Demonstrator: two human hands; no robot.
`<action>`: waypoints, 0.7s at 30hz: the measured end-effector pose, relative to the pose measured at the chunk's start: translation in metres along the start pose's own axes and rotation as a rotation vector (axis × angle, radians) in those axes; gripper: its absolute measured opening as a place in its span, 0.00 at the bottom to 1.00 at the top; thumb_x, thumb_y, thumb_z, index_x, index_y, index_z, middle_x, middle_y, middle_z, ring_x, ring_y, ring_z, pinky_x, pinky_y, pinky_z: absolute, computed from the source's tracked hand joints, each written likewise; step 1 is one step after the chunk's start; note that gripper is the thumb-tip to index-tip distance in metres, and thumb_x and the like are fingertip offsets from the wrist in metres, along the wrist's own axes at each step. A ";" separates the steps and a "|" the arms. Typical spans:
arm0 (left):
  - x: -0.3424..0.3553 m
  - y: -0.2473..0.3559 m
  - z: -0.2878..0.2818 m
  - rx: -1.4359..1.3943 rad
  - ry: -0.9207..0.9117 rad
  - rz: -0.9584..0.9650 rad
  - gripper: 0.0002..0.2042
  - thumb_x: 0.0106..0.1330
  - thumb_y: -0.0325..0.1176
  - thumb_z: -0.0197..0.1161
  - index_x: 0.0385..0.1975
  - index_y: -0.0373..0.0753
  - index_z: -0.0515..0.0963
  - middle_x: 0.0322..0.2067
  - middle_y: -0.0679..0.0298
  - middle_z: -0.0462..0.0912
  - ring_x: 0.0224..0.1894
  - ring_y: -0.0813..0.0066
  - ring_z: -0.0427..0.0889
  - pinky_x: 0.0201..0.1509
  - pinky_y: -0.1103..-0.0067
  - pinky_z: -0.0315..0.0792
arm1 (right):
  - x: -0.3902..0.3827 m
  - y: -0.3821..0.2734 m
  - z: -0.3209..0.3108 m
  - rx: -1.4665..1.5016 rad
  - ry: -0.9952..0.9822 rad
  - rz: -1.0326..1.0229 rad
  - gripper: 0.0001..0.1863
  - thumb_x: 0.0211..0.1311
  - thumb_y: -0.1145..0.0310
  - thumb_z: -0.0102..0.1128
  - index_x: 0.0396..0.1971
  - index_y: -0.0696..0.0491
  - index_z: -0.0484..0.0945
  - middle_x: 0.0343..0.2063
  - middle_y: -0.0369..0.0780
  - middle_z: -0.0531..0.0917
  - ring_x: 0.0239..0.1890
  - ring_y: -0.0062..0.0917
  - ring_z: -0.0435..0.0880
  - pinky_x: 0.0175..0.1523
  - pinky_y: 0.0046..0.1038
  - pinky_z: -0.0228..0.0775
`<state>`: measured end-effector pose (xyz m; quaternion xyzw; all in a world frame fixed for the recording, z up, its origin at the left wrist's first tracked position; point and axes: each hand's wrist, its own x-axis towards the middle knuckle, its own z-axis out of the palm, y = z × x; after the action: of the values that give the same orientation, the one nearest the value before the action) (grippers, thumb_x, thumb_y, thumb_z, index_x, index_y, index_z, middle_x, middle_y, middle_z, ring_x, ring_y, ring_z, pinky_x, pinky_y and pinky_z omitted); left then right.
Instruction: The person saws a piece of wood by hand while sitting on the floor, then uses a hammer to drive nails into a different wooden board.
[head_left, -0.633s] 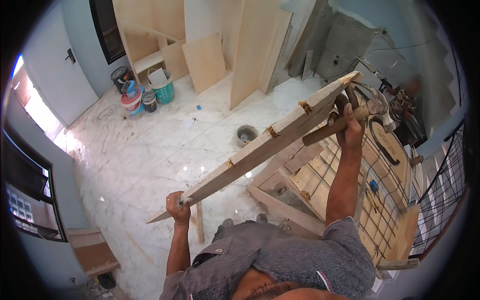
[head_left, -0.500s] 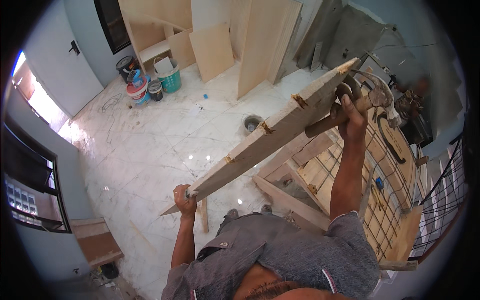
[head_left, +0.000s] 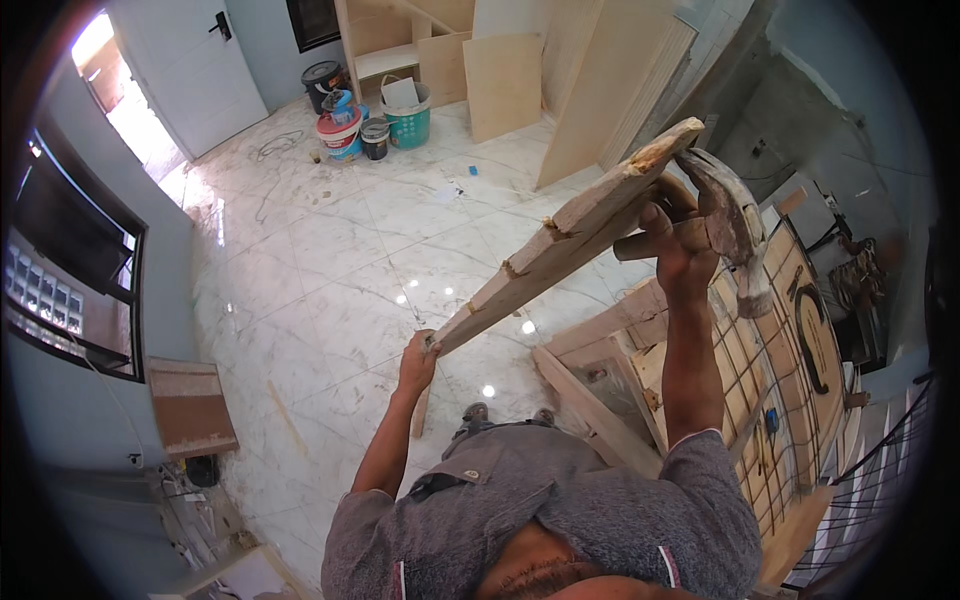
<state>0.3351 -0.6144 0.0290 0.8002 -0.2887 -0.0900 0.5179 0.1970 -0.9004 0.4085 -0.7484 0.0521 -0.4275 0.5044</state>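
Observation:
A long rough wooden board with splintered notches along its edge slants across the middle, its upper right end raised. My left hand is closed round the board's lower left end. Up at the other end, my right hand grips a claw hammer by its wooden handle. Some right-hand fingers also reach behind the board and seem to steady it; their exact contact is hidden. The hammer's worn metal head sticks out to the right of that hand.
A wooden frame and a bench-like surface with a metal bar grid stand on my right. Buckets, among them a teal one, sit at the back. Plywood sheets lean nearby. Glossy tiles cover the floor.
The view has turned left. The board now looks shorter and more tilted, and my left hand sits higher and farther right in view. The hammer's head has swung to point lower.

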 end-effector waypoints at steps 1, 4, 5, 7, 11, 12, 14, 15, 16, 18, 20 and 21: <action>0.002 0.004 -0.004 -0.041 -0.068 -0.059 0.21 0.69 0.44 0.58 0.53 0.34 0.70 0.44 0.49 0.79 0.49 0.56 0.79 0.54 0.68 0.70 | 0.000 -0.001 0.005 -0.005 -0.046 0.016 0.27 0.60 0.67 0.68 0.57 0.61 0.71 0.48 0.43 0.80 0.50 0.26 0.78 0.56 0.29 0.69; 0.018 0.043 0.002 -0.203 -0.087 0.162 0.26 0.63 0.43 0.65 0.56 0.34 0.68 0.50 0.49 0.77 0.54 0.56 0.77 0.58 0.68 0.69 | 0.006 -0.007 0.011 -0.080 -0.149 -0.015 0.26 0.62 0.62 0.67 0.55 0.59 0.73 0.48 0.43 0.78 0.51 0.28 0.79 0.55 0.29 0.71; 0.023 0.061 -0.001 -0.291 -0.190 0.138 0.35 0.61 0.53 0.65 0.61 0.34 0.65 0.57 0.53 0.73 0.60 0.61 0.72 0.64 0.69 0.65 | 0.007 0.000 0.012 -0.112 -0.169 -0.062 0.26 0.62 0.60 0.67 0.55 0.58 0.73 0.48 0.43 0.78 0.51 0.29 0.79 0.55 0.30 0.71; 0.042 0.096 -0.003 -0.585 -0.268 0.149 0.39 0.61 0.59 0.62 0.62 0.35 0.64 0.58 0.55 0.72 0.61 0.62 0.71 0.65 0.69 0.63 | 0.011 -0.001 0.002 -0.280 -0.195 -0.137 0.27 0.61 0.58 0.67 0.55 0.57 0.73 0.49 0.44 0.77 0.50 0.30 0.79 0.53 0.30 0.73; 0.053 0.116 -0.010 -0.858 -0.322 0.110 0.45 0.59 0.70 0.54 0.64 0.34 0.62 0.61 0.56 0.69 0.63 0.62 0.68 0.66 0.68 0.61 | 0.024 -0.009 -0.013 -0.360 -0.223 -0.204 0.27 0.60 0.58 0.68 0.54 0.57 0.74 0.47 0.42 0.78 0.48 0.28 0.80 0.50 0.28 0.74; 0.053 0.116 -0.009 -0.896 -0.319 0.078 0.46 0.59 0.70 0.54 0.64 0.33 0.61 0.61 0.55 0.69 0.63 0.62 0.68 0.66 0.67 0.61 | 0.029 -0.016 -0.016 -0.255 -0.214 -0.187 0.26 0.59 0.59 0.69 0.54 0.57 0.75 0.45 0.42 0.79 0.47 0.28 0.80 0.49 0.27 0.74; 0.062 0.114 -0.002 -0.880 -0.361 0.087 0.47 0.59 0.72 0.52 0.63 0.32 0.61 0.61 0.54 0.69 0.64 0.61 0.67 0.66 0.66 0.61 | 0.035 -0.021 -0.028 -0.153 -0.223 -0.178 0.26 0.60 0.61 0.68 0.54 0.59 0.74 0.46 0.44 0.80 0.48 0.28 0.80 0.51 0.28 0.75; 0.073 0.112 0.005 -0.897 -0.389 0.094 0.47 0.59 0.72 0.52 0.63 0.32 0.62 0.62 0.53 0.68 0.64 0.61 0.66 0.66 0.66 0.60 | 0.039 -0.018 -0.037 -0.154 -0.245 -0.184 0.26 0.62 0.63 0.66 0.55 0.62 0.73 0.48 0.46 0.80 0.51 0.29 0.80 0.54 0.29 0.75; 0.083 0.112 0.010 -0.916 -0.418 0.096 0.46 0.59 0.71 0.52 0.63 0.32 0.62 0.62 0.53 0.68 0.65 0.61 0.66 0.66 0.66 0.60 | 0.040 -0.016 -0.044 -0.155 -0.269 -0.187 0.26 0.63 0.64 0.64 0.56 0.64 0.72 0.51 0.49 0.80 0.53 0.30 0.80 0.56 0.30 0.75; 0.123 0.140 0.018 -0.815 -0.491 0.212 0.49 0.59 0.73 0.50 0.65 0.31 0.62 0.65 0.52 0.64 0.68 0.59 0.61 0.70 0.64 0.55 | 0.040 -0.024 -0.048 -0.119 -0.306 -0.075 0.28 0.62 0.62 0.65 0.56 0.63 0.72 0.53 0.48 0.79 0.55 0.31 0.78 0.60 0.31 0.71; 0.167 0.179 0.025 -0.690 -0.607 0.243 0.50 0.59 0.73 0.50 0.67 0.31 0.60 0.67 0.50 0.62 0.70 0.56 0.58 0.72 0.62 0.52 | 0.047 -0.024 -0.043 -0.015 -0.378 -0.097 0.29 0.62 0.61 0.66 0.57 0.63 0.71 0.54 0.46 0.79 0.55 0.30 0.78 0.61 0.31 0.70; 0.179 0.210 0.031 -0.742 -0.687 0.271 0.52 0.56 0.75 0.51 0.67 0.32 0.60 0.67 0.49 0.60 0.70 0.55 0.58 0.72 0.62 0.51 | 0.047 -0.023 -0.049 -0.057 -0.381 -0.168 0.31 0.61 0.58 0.66 0.58 0.62 0.70 0.54 0.44 0.78 0.56 0.28 0.77 0.62 0.32 0.69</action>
<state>0.3904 -0.8007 0.2276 0.4430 -0.4915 -0.3756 0.6490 0.1846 -0.9484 0.4608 -0.8312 -0.0948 -0.3175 0.4464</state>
